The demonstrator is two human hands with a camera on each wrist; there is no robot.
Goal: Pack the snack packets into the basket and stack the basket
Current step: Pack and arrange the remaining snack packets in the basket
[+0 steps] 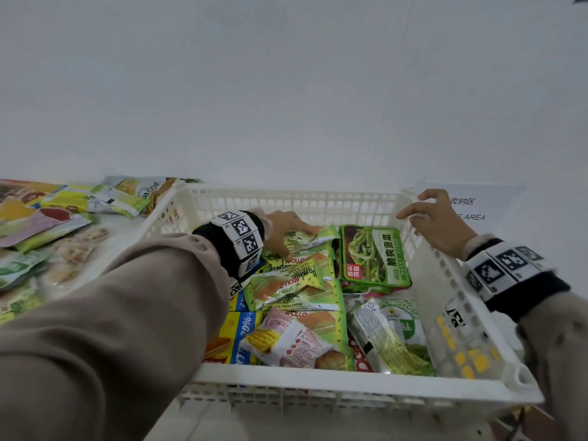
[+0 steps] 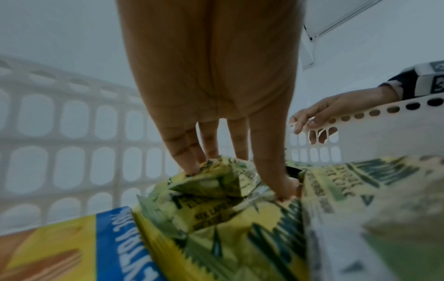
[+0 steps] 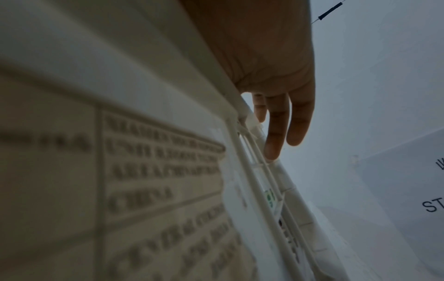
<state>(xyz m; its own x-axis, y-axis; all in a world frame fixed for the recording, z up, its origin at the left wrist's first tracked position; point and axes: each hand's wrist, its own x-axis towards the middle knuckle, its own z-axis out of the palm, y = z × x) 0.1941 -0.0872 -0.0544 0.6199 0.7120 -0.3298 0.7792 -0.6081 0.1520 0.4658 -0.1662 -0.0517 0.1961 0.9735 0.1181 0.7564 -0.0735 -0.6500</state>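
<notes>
A white table (image 1: 286,106) fills the scene, with a white slotted plastic basket (image 1: 318,380) sitting on it, close to the person. The basket is already packed with snack packets lying flat and overlapping, mostly green and yellow cake packets (image 1: 286,281), with a green vegetable pouch (image 1: 372,253) at the far right. A loose pile of unpacked packets (image 1: 47,224) remains on the table to the left of the basket, so packing is probably not finished.

The likely risk is overfilling. The packets are puffy and sit unevenly, so some may rise above the rim and stop another basket from nesting on top. Pressing too hard could crush the soft cakes inside. Slick wrappers could also slide when the basket is lifted.

The left hand (image 1: 283,230) reaches into the far part of the basket. Its fingers (image 2: 185,161) are nearly straight, and their tips press down into a crumpled green and yellow packet (image 2: 216,182), without gripping it.

The right hand (image 1: 436,224) rests on the basket's far right rim, with relaxed, slightly spread fingers (image 3: 276,133) draped over the edge, apparently steadying it.
</notes>
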